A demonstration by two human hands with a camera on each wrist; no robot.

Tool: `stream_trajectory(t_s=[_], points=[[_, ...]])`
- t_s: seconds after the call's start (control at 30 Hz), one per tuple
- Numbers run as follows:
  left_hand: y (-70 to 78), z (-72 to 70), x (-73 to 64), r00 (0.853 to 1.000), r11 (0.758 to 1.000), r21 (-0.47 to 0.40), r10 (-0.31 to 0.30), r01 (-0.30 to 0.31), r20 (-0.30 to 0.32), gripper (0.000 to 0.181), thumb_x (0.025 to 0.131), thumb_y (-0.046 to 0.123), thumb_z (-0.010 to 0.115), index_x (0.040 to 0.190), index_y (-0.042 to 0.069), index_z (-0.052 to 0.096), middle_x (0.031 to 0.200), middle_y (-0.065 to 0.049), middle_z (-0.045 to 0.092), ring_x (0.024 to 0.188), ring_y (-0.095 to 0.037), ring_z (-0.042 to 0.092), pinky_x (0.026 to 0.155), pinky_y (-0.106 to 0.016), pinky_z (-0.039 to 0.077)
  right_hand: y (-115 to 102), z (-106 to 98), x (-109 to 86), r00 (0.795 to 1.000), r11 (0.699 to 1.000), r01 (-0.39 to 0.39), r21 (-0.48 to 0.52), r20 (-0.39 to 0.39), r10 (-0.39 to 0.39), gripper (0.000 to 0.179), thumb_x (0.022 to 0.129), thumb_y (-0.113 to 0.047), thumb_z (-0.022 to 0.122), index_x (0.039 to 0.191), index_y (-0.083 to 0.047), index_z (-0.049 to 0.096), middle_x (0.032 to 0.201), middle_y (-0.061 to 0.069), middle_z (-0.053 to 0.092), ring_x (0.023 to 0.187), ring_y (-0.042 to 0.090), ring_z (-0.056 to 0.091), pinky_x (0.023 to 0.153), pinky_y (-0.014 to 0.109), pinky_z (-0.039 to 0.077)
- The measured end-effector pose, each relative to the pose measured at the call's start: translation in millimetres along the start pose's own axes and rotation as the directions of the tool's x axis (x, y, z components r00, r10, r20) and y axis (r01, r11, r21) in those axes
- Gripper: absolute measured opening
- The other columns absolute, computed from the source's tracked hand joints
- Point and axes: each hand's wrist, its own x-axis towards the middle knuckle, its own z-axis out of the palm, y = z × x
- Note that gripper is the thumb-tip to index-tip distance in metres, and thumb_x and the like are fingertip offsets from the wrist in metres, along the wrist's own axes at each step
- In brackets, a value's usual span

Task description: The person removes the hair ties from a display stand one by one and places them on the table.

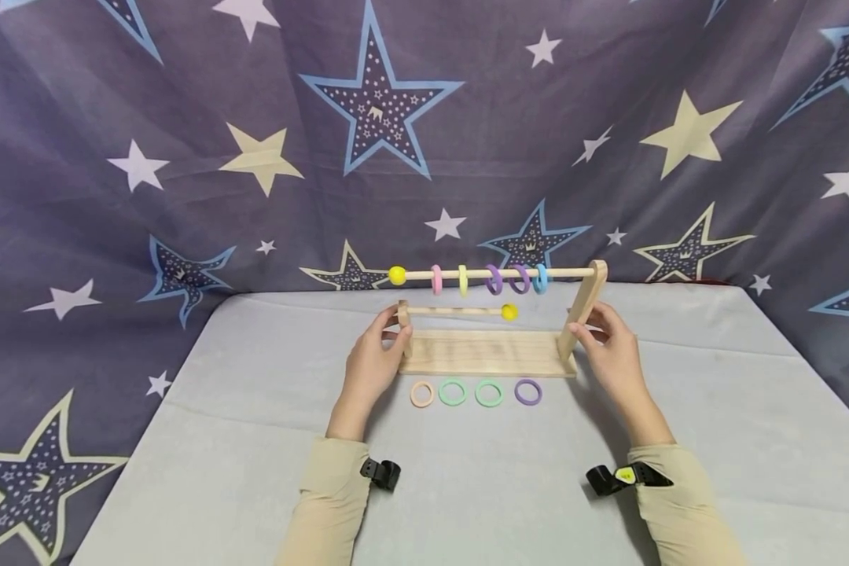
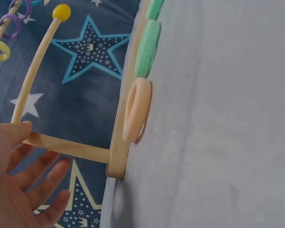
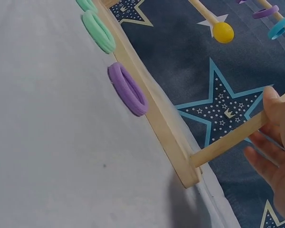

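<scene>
Beige sleeves [image 1: 328, 495], each with a black wrist-worn camera [image 1: 385, 475] near its cuff, occupy the foreground. Beyond them, a wooden ring rack [image 1: 488, 354] stands on the pale, cloth-covered surface [image 1: 467, 487], between the two hands. Left hand [image 1: 373, 363]: the grip is closed about the short upright [image 2: 80, 148], thumb on one side and fingers on the other. Right hand [image 1: 614, 354]: the grip pinches the tall upright [image 1: 586, 303] in like manner. From the short upright a short dowel [image 1: 453, 311] extends rightward to a yellow ball; from the tall upright a long dowel [image 1: 562, 273] extends leftward, likewise ball-tipped. Threaded on the long dowel, left to right, are pink, yellow, two purple and blue rings [image 1: 436, 280]. Before the base lie a peach ring [image 2: 137, 110], two green rings [image 2: 147, 49] and a purple ring [image 3: 128, 90]. Behind hangs a dark, star-printed cloth [image 1: 495, 157].
</scene>
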Motion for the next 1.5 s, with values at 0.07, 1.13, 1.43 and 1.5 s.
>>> stream_trajectory(t_s=[0.07, 1.13, 1.43, 1.5], points=[[-0.8, -1.1, 0.5, 1.0, 1.0, -0.005, 0.006, -0.006, -0.001, 0.048, 0.1, 0.035, 0.058, 0.146, 0.02, 0.049, 0.135, -0.002, 0.061, 0.11, -0.022, 0.064, 0.092, -0.051, 0.046, 0, 1, 0.1, 1.0, 1.0, -0.005, -0.001, -0.009, 0.005, 0.039, 0.092, 0.0, 0.067, 0.128, 0.008, 0.056, 0.114, 0.027, 0.066, 0.092, -0.011, 0.054, 0.083, 0.01, 0.045], [30.3, -15.5, -5.3, 0.859, 0.911, 0.001, 0.389, -0.412, -0.334, 0.022, 0.094, 0.018, 0.07, 0.116, 0.013, 0.07, 0.107, -0.006, 0.07, 0.097, -0.018, 0.063, 0.082, -0.04, 0.049, 0, 4, 2.0, 0.999, 0.996, -0.04, -0.076, -0.027, 0.038, 0.045, 0.09, -0.005, 0.069, 0.131, 0.005, 0.055, 0.117, 0.024, 0.066, 0.093, -0.015, 0.049, 0.078, 0.007, 0.043], [43.7, -8.7, -5.9, 0.874, 0.921, 0.034, 0.38, -0.389, -0.302, 0.022, 0.093, 0.02, 0.071, 0.115, 0.017, 0.071, 0.104, -0.002, 0.07, 0.096, -0.019, 0.064, 0.078, -0.039, 0.05, 0, 5, 0.1, 0.999, 0.997, -0.035, -0.067, -0.034, 0.033, 0.044, 0.089, -0.003, 0.07, 0.13, 0.005, 0.055, 0.116, 0.024, 0.067, 0.092, -0.014, 0.05, 0.077, 0.008, 0.043], [46.4, -7.2, -5.2, 0.88, 0.927, 0.04, 0.367, -0.373, -0.301, 0.023, 0.092, 0.02, 0.071, 0.115, 0.018, 0.071, 0.102, 0.0, 0.069, 0.095, -0.02, 0.064, 0.075, -0.04, 0.049, 0, 5, -0.5, 0.999, 0.997, -0.033, -0.064, -0.036, 0.03, 0.044, 0.089, -0.003, 0.07, 0.13, 0.005, 0.055, 0.115, 0.024, 0.067, 0.092, -0.014, 0.05, 0.076, 0.008, 0.043]])
